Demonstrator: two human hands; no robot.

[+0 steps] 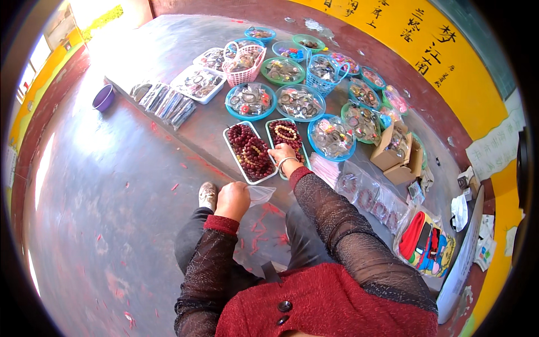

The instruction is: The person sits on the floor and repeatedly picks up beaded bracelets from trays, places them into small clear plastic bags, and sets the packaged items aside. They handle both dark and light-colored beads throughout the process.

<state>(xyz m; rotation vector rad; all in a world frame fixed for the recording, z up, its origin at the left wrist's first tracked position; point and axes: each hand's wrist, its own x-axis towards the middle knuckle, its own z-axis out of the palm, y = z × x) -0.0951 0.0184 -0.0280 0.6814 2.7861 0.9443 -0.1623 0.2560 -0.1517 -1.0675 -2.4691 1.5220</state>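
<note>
My left hand [233, 200] is closed around the edge of a small clear plastic bag [261, 195], which sticks out to its right. My right hand [285, 156] reaches over a tray [270, 123], fingertips pinched on a dark red beaded bracelet there; the fingers partly cover it. More dark red bracelets and a pale yellow one [286, 132] lie in that tray. Just left of it, a white-rimmed tray [227, 135] is heaped with dark red bead bracelets [250, 151].
Blue and green bowls [331, 157] of bagged trinkets crowd the floor ahead, among them a pink basket [242, 70] and a blue basket [320, 85]. Packets [168, 105] lie at left. Cardboard boxes [400, 168] and bagged bracelets [368, 194] are at right. A purple bowl [103, 98] stands far left.
</note>
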